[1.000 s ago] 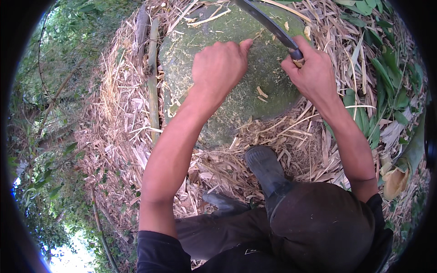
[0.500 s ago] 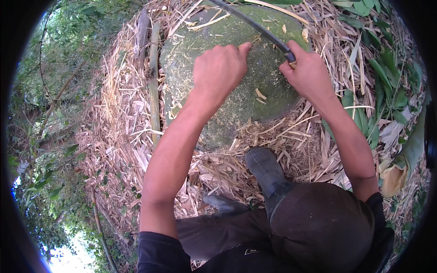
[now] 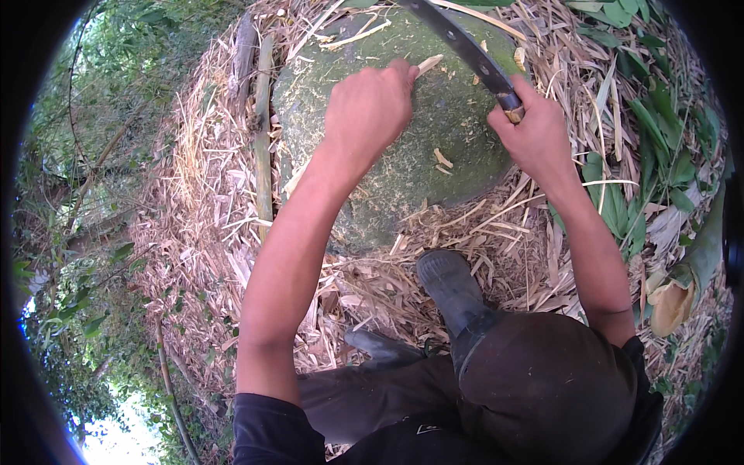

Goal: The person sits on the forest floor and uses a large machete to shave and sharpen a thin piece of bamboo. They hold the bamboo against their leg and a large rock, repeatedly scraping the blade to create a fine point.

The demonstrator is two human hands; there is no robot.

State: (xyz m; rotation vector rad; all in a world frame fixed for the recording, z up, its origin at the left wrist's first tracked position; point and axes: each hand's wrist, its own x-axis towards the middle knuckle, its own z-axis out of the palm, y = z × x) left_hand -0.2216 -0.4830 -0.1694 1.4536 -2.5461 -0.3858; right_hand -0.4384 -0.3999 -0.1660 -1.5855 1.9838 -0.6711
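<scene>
My left hand [image 3: 368, 108] is closed around a thin pale sliver of bamboo [image 3: 428, 63] whose tip sticks out past my fingers, held over a large round green stone [image 3: 403, 170]. My right hand [image 3: 535, 136] grips the wooden handle of a long dark machete [image 3: 457, 39]. Its blade slants up and left toward the top edge, passing just right of the sliver's tip. Pale wood chips [image 3: 442, 159] lie on the stone between my hands.
Dry bamboo shavings and straw [image 3: 209, 217] cover the ground around the stone. My dark rubber boot [image 3: 453, 291] and bent knee [image 3: 542, 387] are just below it. Bamboo poles [image 3: 262, 132] lie left of the stone; green leaves [image 3: 643, 147] lie to the right.
The machete blade and my right hand have shifted slightly toward the sliver's tip. My left hand has stayed over the stone with its grip unchanged.
</scene>
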